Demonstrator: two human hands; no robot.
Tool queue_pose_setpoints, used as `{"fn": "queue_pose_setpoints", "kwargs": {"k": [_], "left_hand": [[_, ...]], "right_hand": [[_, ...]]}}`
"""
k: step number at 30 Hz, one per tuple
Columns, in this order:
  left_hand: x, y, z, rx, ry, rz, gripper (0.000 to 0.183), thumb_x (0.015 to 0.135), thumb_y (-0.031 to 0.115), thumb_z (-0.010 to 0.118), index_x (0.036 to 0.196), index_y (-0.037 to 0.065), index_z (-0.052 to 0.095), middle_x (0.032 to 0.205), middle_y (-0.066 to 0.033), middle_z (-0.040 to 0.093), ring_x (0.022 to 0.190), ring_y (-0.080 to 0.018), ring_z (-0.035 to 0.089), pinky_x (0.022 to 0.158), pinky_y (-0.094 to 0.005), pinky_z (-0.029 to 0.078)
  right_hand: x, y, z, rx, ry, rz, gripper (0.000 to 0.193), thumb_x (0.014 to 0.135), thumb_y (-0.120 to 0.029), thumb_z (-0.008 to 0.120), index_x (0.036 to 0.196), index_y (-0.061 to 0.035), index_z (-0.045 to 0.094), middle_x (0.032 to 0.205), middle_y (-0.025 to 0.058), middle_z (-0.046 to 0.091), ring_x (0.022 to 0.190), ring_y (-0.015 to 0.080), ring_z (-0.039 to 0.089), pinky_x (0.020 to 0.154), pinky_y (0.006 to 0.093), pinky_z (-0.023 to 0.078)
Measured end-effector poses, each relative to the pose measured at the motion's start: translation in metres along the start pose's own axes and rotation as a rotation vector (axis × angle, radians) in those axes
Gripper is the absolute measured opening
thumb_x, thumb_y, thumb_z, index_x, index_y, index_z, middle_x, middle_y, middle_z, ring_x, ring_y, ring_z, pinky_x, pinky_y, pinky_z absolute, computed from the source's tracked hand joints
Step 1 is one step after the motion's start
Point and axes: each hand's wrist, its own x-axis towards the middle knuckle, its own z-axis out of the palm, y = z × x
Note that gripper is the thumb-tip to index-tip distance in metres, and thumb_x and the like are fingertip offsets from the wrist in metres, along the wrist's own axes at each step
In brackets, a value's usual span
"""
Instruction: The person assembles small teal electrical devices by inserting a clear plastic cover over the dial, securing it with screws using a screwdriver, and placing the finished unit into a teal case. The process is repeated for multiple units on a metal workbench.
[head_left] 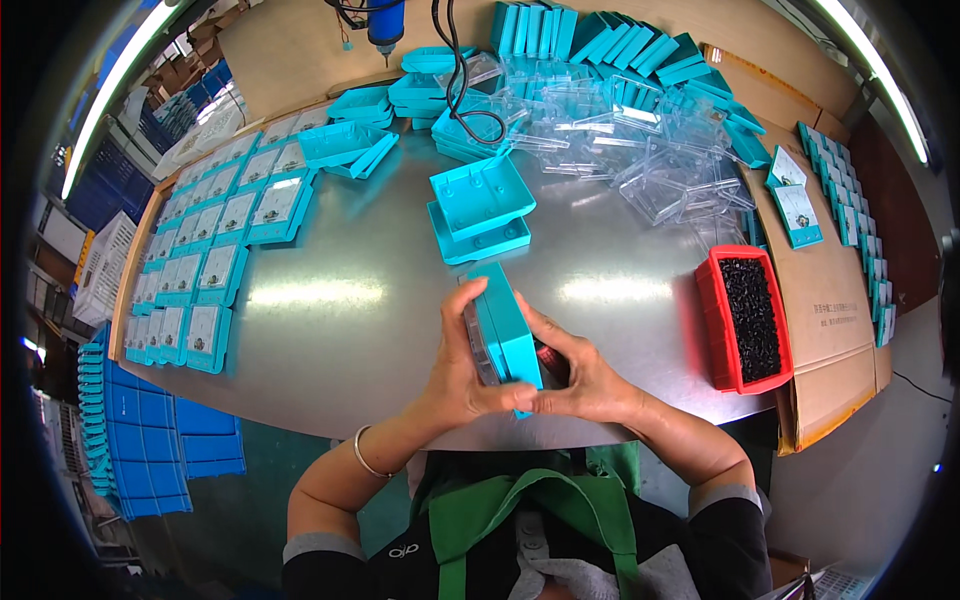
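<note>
Near the table's front edge, my left hand (456,378) and my right hand (592,385) are both closed around a turquoise plastic case (508,322), tilted up on edge. A clear plastic part (487,352) shows along its left side, against my left fingers. Both thumbs press at the case's near end. Something dark with a reddish sheen (550,362) shows between my right fingers and the case; its kind I cannot make out. Just beyond the case lie two stacked turquoise trays (482,198), open side up.
Rows of turquoise cases with white faces (215,268) fill the left side. Clear plastic covers (665,180) are heaped at the back right, before more turquoise trays (530,30). A red bin (783,350) of small black parts stands right. A blue electric screwdriver (386,25) hangs above.
</note>
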Motion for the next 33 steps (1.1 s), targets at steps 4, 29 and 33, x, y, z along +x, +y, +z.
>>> {"fn": "queue_pose_setpoints", "kwargs": {"k": [4, 29, 33], "left_hand": [[0.01, -0.005, -0.026, 0.32, 0.009, 0.078, 0.101, 0.063, 0.025, 0.082, 0.14, 0.009, 0.019, 0.134, -0.0187, 0.032, 0.123, -0.0316, 0.037, 0.1, -0.0441, 0.035], [-0.002, -0.013, -0.24, 1.621, 0.437, 0.099, 0.066, 0.08, 0.013, 0.063, 0.14, 0.005, 0.037, 0.144, -0.0158, 0.037, 0.131, -0.0375, 0.036, 0.108, -0.0457, 0.026], [-0.001, -0.001, -0.167, 1.215, 0.273, 0.016, 0.058, 0.08, 0.009, 0.061, 0.135, 0.003, 0.043, 0.141, -0.0163, 0.04, 0.13, -0.0348, 0.038, 0.109, -0.0436, 0.027]], "right_hand": [[0.013, -0.016, -0.004, -0.104, 0.051, 0.029, 0.085, 0.078, -0.003, 0.07, 0.148, -0.0101, 0.022, 0.138, 0.0192, 0.043, 0.116, 0.0216, 0.051, 0.091, 0.0316, 0.044], [-0.047, -0.064, -0.236, -1.334, 0.928, 0.113, 0.024, 0.082, -0.014, 0.063, 0.101, -0.0008, 0.065, 0.095, 0.019, 0.064, 0.081, 0.0283, 0.066, 0.071, 0.0358, 0.051], [-0.094, -0.049, -0.312, -1.521, 0.989, 0.758, 0.042, 0.087, -0.04, 0.056, 0.115, -0.0094, 0.064, 0.132, 0.0228, 0.043, 0.101, 0.04, 0.06, 0.088, 0.0453, 0.048]]}}
